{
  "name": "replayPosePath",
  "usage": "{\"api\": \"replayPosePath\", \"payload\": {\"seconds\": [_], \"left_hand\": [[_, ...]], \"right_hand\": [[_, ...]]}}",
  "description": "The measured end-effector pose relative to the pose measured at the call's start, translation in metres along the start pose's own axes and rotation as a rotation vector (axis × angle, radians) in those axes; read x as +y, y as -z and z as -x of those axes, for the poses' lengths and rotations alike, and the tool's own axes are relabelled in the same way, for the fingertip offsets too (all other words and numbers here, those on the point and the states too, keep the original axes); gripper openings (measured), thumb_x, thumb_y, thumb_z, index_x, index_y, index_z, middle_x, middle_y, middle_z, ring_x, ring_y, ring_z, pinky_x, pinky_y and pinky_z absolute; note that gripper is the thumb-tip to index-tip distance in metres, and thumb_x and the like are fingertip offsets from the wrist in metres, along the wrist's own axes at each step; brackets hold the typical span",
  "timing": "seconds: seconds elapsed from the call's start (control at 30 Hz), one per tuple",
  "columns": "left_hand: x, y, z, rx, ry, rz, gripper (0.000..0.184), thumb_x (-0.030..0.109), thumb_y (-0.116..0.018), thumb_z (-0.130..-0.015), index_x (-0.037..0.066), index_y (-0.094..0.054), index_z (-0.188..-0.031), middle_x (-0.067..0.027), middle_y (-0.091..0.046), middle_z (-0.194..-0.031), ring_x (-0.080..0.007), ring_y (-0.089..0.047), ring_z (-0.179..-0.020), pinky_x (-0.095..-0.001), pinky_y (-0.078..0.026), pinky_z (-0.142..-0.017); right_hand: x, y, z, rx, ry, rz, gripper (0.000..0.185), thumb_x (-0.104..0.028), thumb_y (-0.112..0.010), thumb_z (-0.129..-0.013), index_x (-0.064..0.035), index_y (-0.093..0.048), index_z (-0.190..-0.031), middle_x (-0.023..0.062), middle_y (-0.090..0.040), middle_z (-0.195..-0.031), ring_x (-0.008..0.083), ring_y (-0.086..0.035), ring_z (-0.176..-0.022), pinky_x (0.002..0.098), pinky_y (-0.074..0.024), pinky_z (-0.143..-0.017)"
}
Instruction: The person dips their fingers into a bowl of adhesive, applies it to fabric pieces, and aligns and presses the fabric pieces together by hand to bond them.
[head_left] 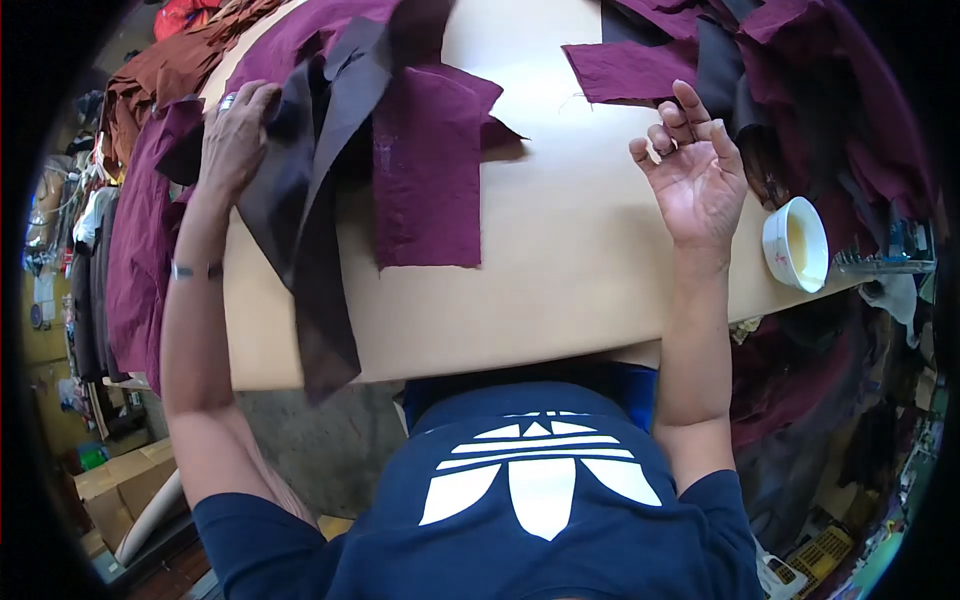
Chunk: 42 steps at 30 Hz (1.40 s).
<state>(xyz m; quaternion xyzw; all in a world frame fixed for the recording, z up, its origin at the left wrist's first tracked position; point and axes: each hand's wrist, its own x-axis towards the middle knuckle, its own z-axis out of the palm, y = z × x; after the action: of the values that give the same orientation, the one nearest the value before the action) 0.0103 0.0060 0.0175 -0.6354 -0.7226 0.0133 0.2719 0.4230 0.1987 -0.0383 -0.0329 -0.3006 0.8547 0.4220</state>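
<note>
My left hand (pixel 236 140) is at the left of the table, its fingers bent down onto dark brown fabric (pixel 285 195) and closed on its edge. That dark fabric hangs in a long strip over the table's front edge. Beside it lies a maroon fabric piece (pixel 428 185) with a straight lower edge. My right hand (pixel 697 175) is raised above the table at the right, palm up, fingers partly curled and apart, with nothing visible in it. Just beyond its fingertips is another maroon fabric piece (pixel 630 72).
A white bowl (pixel 797 245) with yellowish contents stands near the table's right edge. Maroon and dark fabric (pixel 830 110) is heaped at the far right. Maroon cloth (pixel 140 260) drapes over the left side of the tan table (pixel 560 290). A cardboard box (pixel 125 485) sits low at the left.
</note>
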Motion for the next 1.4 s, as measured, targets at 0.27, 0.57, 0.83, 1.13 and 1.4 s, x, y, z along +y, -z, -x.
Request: {"api": "replayPosePath", "payload": {"seconds": [0.27, 0.57, 0.83, 1.13, 1.4], "left_hand": [[0.219, 0.087, 0.014, 0.003, 0.229, 1.451, 0.026, 0.003, -0.054, -0.087, 0.001, -0.057, -0.113, -0.0069, -0.060, -0.103, -0.0125, -0.056, -0.088, -0.0226, -0.047, -0.073], [0.265, 0.074, -0.002, 0.267, 0.398, 1.961, 0.036, 0.006, -0.060, -0.085, 0.000, -0.046, -0.118, -0.0077, -0.060, -0.093, -0.0100, -0.058, -0.075, -0.0226, -0.050, -0.064], [0.268, 0.062, 0.001, 0.307, 0.407, 2.023, 0.022, 0.020, -0.044, -0.095, 0.001, -0.055, -0.093, -0.0028, -0.058, -0.067, -0.0069, -0.056, -0.059, -0.0194, -0.046, -0.054], [0.254, 0.047, 0.003, 0.217, 0.634, 2.279, 0.014, 0.018, -0.055, -0.091, 0.003, -0.055, -0.090, -0.0072, -0.066, -0.080, -0.0064, -0.055, -0.067, -0.0189, -0.041, -0.058], [0.257, 0.050, 0.006, -0.015, 0.697, 2.402, 0.017, 0.010, -0.060, -0.086, -0.001, -0.056, -0.098, -0.0061, -0.060, -0.080, -0.0072, -0.058, -0.070, -0.0204, -0.050, -0.061]], "right_hand": [[0.044, -0.053, 0.026, -0.078, -0.258, -0.397, 0.070, -0.057, -0.041, -0.087, -0.0069, -0.030, -0.134, 0.0200, -0.029, -0.139, 0.0420, -0.036, -0.122, 0.0584, -0.0293, -0.100], [0.054, -0.067, 0.049, -0.071, -0.223, -0.676, 0.080, -0.065, -0.041, -0.082, -0.0134, -0.021, -0.139, 0.0179, -0.017, -0.144, 0.0403, -0.031, -0.128, 0.0517, -0.0276, -0.102], [0.070, -0.069, 0.059, -0.059, -0.225, -0.696, 0.084, -0.060, -0.045, -0.083, -0.0104, -0.013, -0.142, 0.0213, -0.005, -0.147, 0.0352, -0.032, -0.129, 0.0467, -0.0168, -0.108], [0.089, -0.068, 0.063, -0.267, 0.311, 0.818, 0.085, -0.061, -0.052, -0.079, -0.0108, -0.021, -0.141, 0.0198, -0.018, -0.144, 0.0346, -0.029, -0.131, 0.0467, -0.0187, -0.108], [0.088, -0.054, 0.065, -0.488, 0.683, 1.659, 0.092, -0.067, -0.056, -0.071, -0.0224, -0.019, -0.142, 0.0214, -0.026, -0.141, 0.0367, -0.029, -0.131, 0.0568, -0.0092, -0.107]]}}
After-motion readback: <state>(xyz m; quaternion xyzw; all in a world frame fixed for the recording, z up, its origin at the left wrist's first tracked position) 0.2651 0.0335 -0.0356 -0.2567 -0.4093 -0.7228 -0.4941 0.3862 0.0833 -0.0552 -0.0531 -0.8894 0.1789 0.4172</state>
